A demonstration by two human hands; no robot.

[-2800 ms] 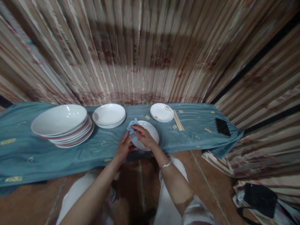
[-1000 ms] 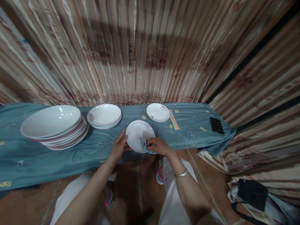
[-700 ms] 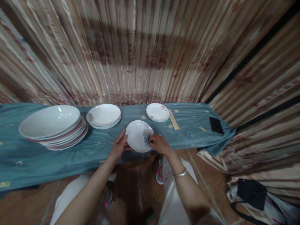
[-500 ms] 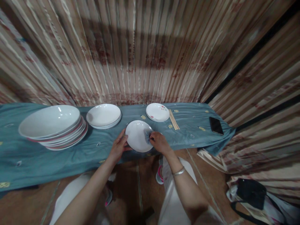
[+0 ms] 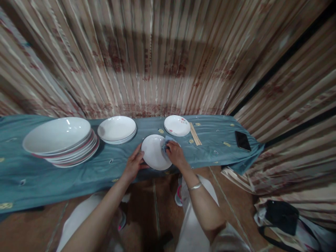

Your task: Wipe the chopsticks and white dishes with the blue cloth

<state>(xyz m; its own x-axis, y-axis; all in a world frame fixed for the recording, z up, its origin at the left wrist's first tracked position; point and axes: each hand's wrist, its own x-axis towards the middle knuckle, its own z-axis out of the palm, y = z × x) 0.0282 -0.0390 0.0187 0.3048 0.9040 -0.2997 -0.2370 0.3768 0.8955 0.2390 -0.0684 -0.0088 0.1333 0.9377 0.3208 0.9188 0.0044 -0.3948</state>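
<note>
A round white plate [image 5: 154,154] is held near the front edge of the cloth-covered table. My left hand [image 5: 133,163] grips its left rim, thumb on top and fingers below. In my right hand [image 5: 175,152] is a bunched blue cloth [image 5: 166,142], pressed on the plate's upper right rim. Part of the cloth is hidden under the fingers. Just behind lie small white plates with a floral print [image 5: 176,124], stacked, and beside them a bundle of chopsticks [image 5: 195,134].
To the left stand a stack of white plates [image 5: 117,128] and a tall stack of large bowls and plates [image 5: 57,134]. A black phone [image 5: 242,140] lies at the right on the blue-green tablecloth [image 5: 210,154]. Curtains hang behind; a black bag [image 5: 282,216] rests at lower right.
My right hand has slid the cloth up along the plate's right side, from the middle right to the upper right rim. My left hand keeps its hold on the plate.
</note>
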